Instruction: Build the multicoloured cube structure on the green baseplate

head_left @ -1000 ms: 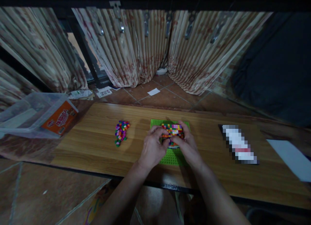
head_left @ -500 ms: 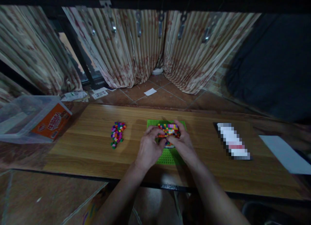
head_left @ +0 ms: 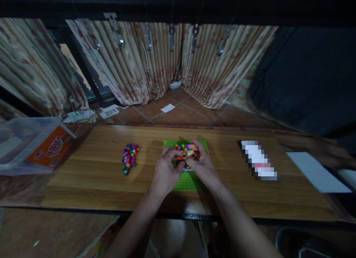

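A block of small multicoloured toy bricks [head_left: 187,151] sits over a green studded baseplate [head_left: 186,183] in the middle of the table. From the left, my left hand [head_left: 168,169] has its fingers curled onto the block's edge, with the thumb close by. My right hand [head_left: 204,164] spans the block's right side, fingers at the far edge and thumb at the near one. Both thumbs nearly meet at the near edge, where a pale part shows underneath. My fingers cover some of the bricks. Loose coloured bricks [head_left: 129,157] lie in a pile to the left.
The wooden table [head_left: 91,176] carries a pixelated flat object [head_left: 259,159] on the right. A clear plastic box with an orange label [head_left: 51,148] stands at the left end. A pale sheet [head_left: 317,172] is at the right end. Striped curtains [head_left: 155,65] hang beyond.
The whole view has shifted slightly, so the table contents appear a little further left. Both hands stay at the brick block with nearly the same grip.
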`<action>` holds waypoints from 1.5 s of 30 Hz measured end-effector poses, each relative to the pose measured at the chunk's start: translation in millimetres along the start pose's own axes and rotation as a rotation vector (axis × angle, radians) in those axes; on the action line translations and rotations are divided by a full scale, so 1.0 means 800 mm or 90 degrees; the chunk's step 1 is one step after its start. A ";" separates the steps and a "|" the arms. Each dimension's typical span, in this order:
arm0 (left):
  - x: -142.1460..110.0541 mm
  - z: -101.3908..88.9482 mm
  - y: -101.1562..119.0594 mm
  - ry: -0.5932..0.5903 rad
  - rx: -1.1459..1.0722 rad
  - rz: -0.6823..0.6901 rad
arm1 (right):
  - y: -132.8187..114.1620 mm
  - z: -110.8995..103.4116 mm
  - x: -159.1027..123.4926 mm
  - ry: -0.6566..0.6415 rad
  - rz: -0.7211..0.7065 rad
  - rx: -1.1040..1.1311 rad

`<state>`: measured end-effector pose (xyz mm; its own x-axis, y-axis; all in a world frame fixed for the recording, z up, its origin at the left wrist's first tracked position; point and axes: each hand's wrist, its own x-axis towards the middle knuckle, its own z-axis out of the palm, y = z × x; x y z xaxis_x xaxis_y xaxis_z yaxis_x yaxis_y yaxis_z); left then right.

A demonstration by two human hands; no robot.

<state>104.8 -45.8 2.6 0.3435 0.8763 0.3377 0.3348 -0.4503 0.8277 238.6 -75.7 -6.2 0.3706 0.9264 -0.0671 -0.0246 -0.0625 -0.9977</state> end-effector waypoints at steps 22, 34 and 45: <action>0.001 -0.028 -0.009 0.014 0.048 -0.008 | 0.004 -0.009 -0.002 -0.005 -0.005 -0.101; 0.030 -0.117 -0.070 0.067 0.549 -0.237 | 0.007 -0.010 -0.002 -0.001 0.004 -0.096; 0.031 -0.113 -0.074 0.036 0.618 -0.246 | 0.003 -0.009 -0.002 0.006 -0.010 -0.121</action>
<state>14.2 17.9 2.5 0.0304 0.9853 0.1681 0.9825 -0.0604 0.1760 244.7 -80.0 -8.7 0.3784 0.9243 -0.0504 0.1569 -0.1177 -0.9806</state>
